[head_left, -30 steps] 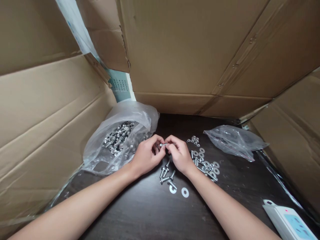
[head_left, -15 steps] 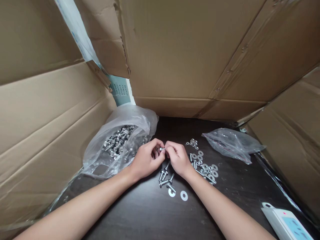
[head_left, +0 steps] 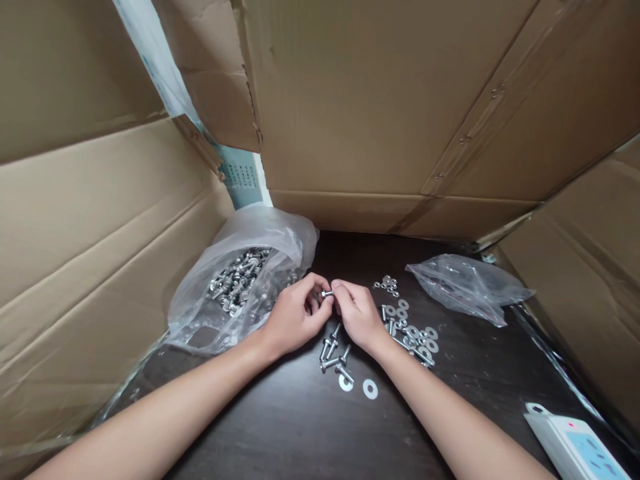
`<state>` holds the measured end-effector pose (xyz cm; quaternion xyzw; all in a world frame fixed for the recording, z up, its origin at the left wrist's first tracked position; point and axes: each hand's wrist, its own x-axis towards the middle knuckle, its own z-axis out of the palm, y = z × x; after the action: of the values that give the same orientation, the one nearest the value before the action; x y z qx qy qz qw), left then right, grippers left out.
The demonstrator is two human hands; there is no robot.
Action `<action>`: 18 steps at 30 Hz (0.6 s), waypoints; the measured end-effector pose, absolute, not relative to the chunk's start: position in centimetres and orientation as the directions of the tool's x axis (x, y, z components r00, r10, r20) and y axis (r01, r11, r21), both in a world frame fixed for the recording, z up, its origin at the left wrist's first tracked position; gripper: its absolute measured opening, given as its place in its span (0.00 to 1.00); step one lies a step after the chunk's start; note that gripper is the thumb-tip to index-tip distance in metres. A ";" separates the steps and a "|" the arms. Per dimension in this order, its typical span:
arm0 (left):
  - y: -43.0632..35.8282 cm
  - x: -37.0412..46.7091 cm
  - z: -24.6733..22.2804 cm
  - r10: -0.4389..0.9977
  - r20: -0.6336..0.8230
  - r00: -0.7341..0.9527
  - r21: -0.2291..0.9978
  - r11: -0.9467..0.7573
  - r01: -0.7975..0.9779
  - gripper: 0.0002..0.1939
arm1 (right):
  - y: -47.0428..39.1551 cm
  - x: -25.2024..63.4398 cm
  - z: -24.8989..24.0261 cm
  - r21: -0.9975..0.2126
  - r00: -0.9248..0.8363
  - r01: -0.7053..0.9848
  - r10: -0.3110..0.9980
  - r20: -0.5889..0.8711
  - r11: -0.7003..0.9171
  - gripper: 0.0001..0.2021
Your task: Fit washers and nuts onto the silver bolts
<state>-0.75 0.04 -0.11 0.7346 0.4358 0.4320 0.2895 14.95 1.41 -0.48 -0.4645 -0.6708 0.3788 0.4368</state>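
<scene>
Between the fingertips of both hands is a small silver bolt (head_left: 327,293), lying roughly sideways. My left hand (head_left: 299,312) is closed on its left end. At the other end my right hand (head_left: 357,315) pinches with thumb and finger; whether a nut or washer is inside that pinch is hidden. Just below the hands lie several bolts (head_left: 330,353) with parts fitted on their shanks. Two flat washers (head_left: 370,389) are nearer to me, one partly under a bolt. Right of my right hand spreads a pile of bolts and washers (head_left: 413,333), with small nuts (head_left: 389,285) behind it.
An open plastic bag (head_left: 200,293) full of bolts stands on the left. A flat clear bag (head_left: 465,287) lies at the back right. A white power strip (head_left: 575,440) sits at the front right of the dark table (head_left: 280,427). Cardboard walls (head_left: 350,100) surround it.
The view has shifted slightly. Both hands stay together at the bolt, with the fingers moved a little and more of the bolt's shank between them. The loose parts lie as before.
</scene>
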 end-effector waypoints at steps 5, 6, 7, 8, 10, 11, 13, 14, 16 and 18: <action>0.0 -0.7 0.0 0.893 0.388 0.228 0.794 -0.449 0.409 0.05 | 1.5 15.1 -0.3 -0.922 -0.176 0.277 0.958 0.228 0.271 0.20; 0.0 -0.6 0.0 0.894 0.389 0.223 0.791 -0.448 0.416 0.04 | 1.5 15.1 -0.3 -0.924 -0.172 0.272 0.958 0.230 0.270 0.20; 0.0 -0.6 0.1 0.895 0.389 0.218 0.789 -0.446 0.423 0.04 | 1.5 15.2 -0.2 -0.927 -0.171 0.263 0.958 0.229 0.268 0.19; 0.0 -0.6 0.1 0.897 0.388 0.213 0.788 -0.443 0.429 0.03 | 1.5 15.2 -0.2 -0.930 -0.178 0.252 0.958 0.226 0.266 0.18; 0.0 -0.6 0.2 0.899 0.388 0.203 0.785 -0.438 0.438 0.03 | 1.5 15.3 -0.1 -0.937 -0.200 0.234 0.956 0.216 0.261 0.15; 0.0 -0.6 0.2 0.898 0.389 0.204 0.783 -0.439 0.440 0.03 | 1.5 15.3 -0.1 -0.938 -0.206 0.230 0.955 0.215 0.261 0.14; 0.0 -0.7 0.1 0.894 0.396 0.209 0.775 -0.447 0.446 0.03 | 1.5 15.3 0.0 -0.934 -0.209 0.236 0.953 0.221 0.269 0.13; 0.0 -0.7 0.1 0.893 0.398 0.212 0.772 -0.451 0.448 0.03 | 1.5 15.3 0.0 -0.930 -0.209 0.243 0.951 0.227 0.275 0.13; 0.0 -0.7 0.1 0.894 0.394 0.215 0.772 -0.448 0.451 0.03 | 1.5 15.3 0.1 -0.920 -0.212 0.259 0.947 0.241 0.292 0.13; 0.1 -0.7 0.1 0.898 0.387 0.209 0.775 -0.440 0.453 0.03 | 1.4 15.2 0.1 -0.906 -0.227 0.278 0.938 0.261 0.319 0.13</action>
<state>-0.67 0.09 0.05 0.7328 0.4609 0.4277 0.2600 15.23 1.41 0.07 -0.4435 -0.6857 0.3789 0.4354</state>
